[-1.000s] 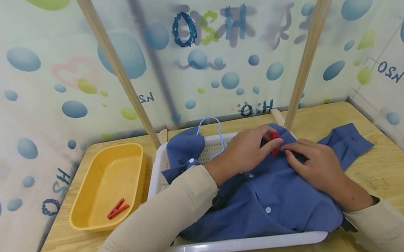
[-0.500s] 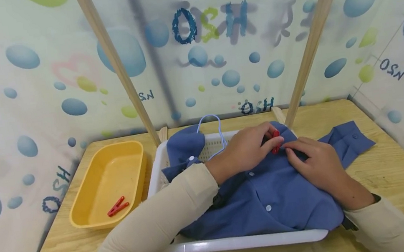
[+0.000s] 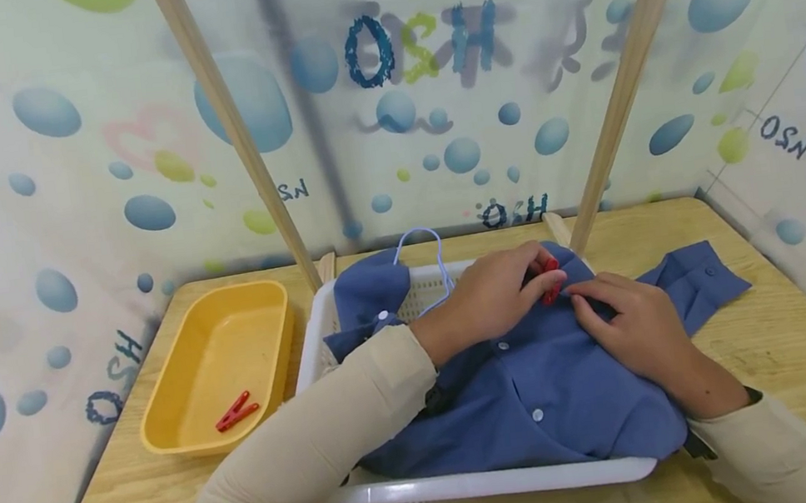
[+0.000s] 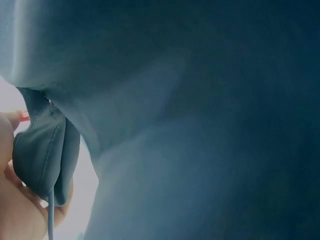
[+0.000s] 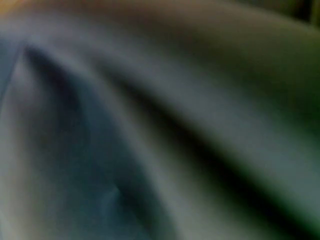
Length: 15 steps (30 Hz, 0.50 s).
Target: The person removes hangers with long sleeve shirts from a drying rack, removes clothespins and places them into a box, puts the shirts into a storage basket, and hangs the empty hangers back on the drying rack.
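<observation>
Left hand (image 3: 500, 293) gripping a red peg (image 3: 551, 268) that points away from me, I seem to pinch the shirt (image 3: 578, 385) just right of it with my right hand (image 3: 633, 328).

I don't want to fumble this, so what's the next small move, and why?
Perhaps seat the red clip on the blue shirt: the left hand pinches it over the shirt, the right hand lies close by, able to steady things. Whether the clip already bites is unclear.
</observation>
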Each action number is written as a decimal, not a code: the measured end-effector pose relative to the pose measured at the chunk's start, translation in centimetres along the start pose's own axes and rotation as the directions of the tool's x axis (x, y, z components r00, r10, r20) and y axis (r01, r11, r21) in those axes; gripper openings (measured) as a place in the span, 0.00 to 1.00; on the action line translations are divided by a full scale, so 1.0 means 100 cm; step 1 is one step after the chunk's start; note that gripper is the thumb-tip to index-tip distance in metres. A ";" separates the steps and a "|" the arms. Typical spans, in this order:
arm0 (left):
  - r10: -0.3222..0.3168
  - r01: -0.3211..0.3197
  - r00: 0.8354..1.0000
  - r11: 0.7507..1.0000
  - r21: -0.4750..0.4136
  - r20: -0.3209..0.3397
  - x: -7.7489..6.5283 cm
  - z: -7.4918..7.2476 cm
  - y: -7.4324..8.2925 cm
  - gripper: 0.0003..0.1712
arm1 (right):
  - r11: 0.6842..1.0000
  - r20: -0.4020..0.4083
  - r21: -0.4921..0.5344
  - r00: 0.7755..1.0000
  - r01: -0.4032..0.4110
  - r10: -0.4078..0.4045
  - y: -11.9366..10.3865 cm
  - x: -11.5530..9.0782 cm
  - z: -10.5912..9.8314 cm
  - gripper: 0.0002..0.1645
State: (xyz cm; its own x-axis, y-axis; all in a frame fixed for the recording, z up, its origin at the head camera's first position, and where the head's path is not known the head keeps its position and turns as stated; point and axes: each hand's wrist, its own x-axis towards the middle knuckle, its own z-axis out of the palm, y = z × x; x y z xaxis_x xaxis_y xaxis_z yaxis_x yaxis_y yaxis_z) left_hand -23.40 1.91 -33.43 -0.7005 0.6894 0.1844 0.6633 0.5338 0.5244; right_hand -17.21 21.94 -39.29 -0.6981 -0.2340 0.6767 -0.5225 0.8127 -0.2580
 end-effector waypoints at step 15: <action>0.044 -0.041 0.999 0.996 0.079 -0.031 0.000 -0.001 0.000 0.17 | 1.000 0.006 -0.004 1.000 -0.008 0.008 -0.001 0.000 0.000 0.11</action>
State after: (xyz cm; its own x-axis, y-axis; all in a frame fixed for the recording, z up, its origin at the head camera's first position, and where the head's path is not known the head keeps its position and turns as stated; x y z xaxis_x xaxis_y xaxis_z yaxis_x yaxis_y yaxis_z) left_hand -23.45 1.87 -33.34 -0.6786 0.6965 0.2331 0.7105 0.5421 0.4487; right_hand -17.20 21.86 -39.28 -0.7052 -0.2305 0.6705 -0.5149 0.8166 -0.2608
